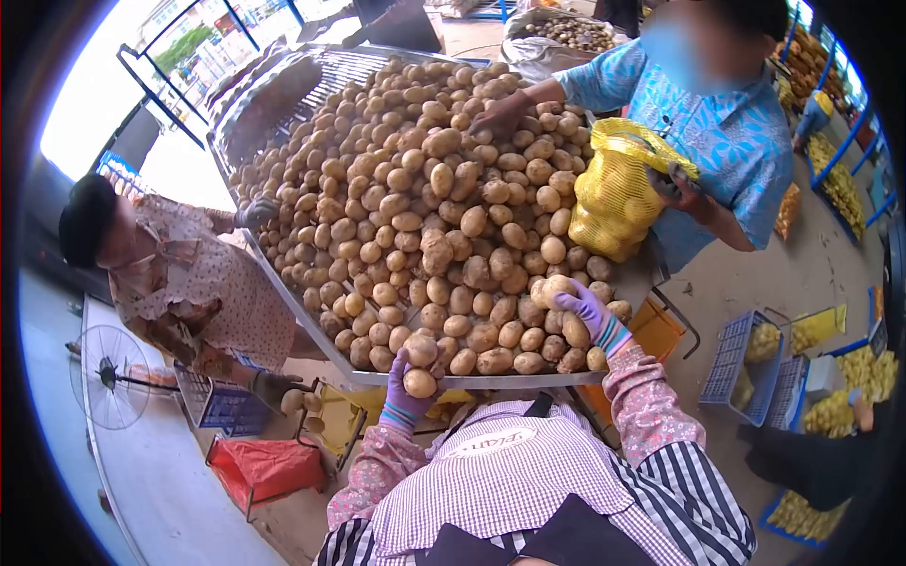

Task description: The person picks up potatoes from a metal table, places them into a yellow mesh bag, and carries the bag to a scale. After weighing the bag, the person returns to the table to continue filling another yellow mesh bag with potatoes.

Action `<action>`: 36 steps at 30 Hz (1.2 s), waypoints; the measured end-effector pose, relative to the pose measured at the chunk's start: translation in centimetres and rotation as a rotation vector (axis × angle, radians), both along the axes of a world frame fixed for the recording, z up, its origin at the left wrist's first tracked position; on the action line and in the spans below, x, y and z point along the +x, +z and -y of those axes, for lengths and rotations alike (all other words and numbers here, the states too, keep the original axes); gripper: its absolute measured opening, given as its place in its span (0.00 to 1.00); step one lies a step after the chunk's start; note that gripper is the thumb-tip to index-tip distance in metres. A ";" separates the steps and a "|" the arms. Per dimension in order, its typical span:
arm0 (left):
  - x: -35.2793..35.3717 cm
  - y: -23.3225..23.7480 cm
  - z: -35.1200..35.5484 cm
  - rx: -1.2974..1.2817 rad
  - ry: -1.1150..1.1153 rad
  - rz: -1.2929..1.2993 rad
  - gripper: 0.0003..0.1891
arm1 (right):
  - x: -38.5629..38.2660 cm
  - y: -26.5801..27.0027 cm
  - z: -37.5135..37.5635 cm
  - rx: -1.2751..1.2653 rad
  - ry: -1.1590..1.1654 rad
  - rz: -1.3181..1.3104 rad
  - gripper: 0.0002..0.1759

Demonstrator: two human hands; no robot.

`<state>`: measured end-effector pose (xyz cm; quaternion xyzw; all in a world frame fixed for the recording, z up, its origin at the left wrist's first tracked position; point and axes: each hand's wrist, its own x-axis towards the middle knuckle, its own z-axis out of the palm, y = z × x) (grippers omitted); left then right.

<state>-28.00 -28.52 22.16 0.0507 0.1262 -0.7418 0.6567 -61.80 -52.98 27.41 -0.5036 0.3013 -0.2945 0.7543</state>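
Observation:
A large heap of potatoes covers the metal sorting table before me. My left hand, in a purple glove, is at the table's near edge with its fingers closed around potatoes; two show in it. Further right, my right hand, gloved likewise, is over the near right part of the heap. Its fingers are curled on a potato, with others close beneath. The gloves hide part of what each hand grips.
Across the table, a person in a blue patterned shirt holds a yellow mesh bag and reaches into the heap. Another person stands at the left, holding potatoes low. A red bag, a fan and blue crates stand around.

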 end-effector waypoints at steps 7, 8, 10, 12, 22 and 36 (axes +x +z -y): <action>1.7 3.0 -4.7 0.184 0.123 0.419 0.34 | 11.9 5.6 -6.9 0.176 0.516 0.100 0.35; 2.4 2.9 -5.9 0.181 0.147 0.392 0.34 | 14.6 6.6 -8.6 0.183 0.559 0.090 0.35; 4.3 2.1 -8.8 0.142 0.228 0.315 0.32 | 19.7 5.8 -11.1 0.194 0.694 0.037 0.34; 6.6 -0.2 -12.3 0.094 0.290 0.314 0.31 | 25.0 6.0 -13.8 0.173 0.852 0.004 0.34; 18.8 -10.5 -26.8 0.369 0.483 0.338 0.23 | 44.1 -6.7 -27.6 0.376 0.876 -0.446 0.38; 22.6 -12.3 -28.9 0.918 0.386 0.568 0.29 | 32.9 -1.9 -21.9 0.159 0.515 -0.366 0.22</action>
